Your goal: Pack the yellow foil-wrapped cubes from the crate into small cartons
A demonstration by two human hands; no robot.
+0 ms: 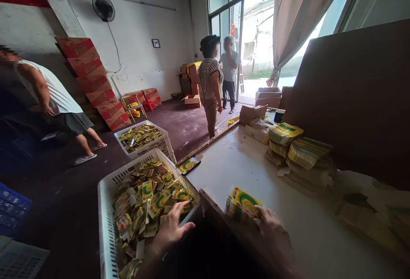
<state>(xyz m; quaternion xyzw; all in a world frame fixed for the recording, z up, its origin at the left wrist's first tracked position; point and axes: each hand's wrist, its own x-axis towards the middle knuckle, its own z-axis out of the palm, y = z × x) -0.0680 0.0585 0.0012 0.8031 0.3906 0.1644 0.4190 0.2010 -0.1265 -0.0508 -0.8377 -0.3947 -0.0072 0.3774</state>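
My left hand (171, 225) hovers at the right side of a white plastic crate (103, 210), its fingers spread and thumb apart, with nothing visible in it. Small yellow-and-green packets (149, 191) fill the crate in a loose heap. On the white table, close to its near edge, is a stack of flat yellow packs (245, 203) with green swirls. The fingers of my right hand (272, 225) close on the right end of that stack; its thumb is hard to make out. A single yellow pack (188, 165) lies at the table's left corner.
Bundled yellow packs (309, 153) are piled on the table's right side, by a large brown board (349, 99). A second filled crate (166, 142) stands beyond mine. One person (54, 86) bends at left; two people (209, 82) stand near the doorway. Red cartons (96, 82) are stacked along the wall.
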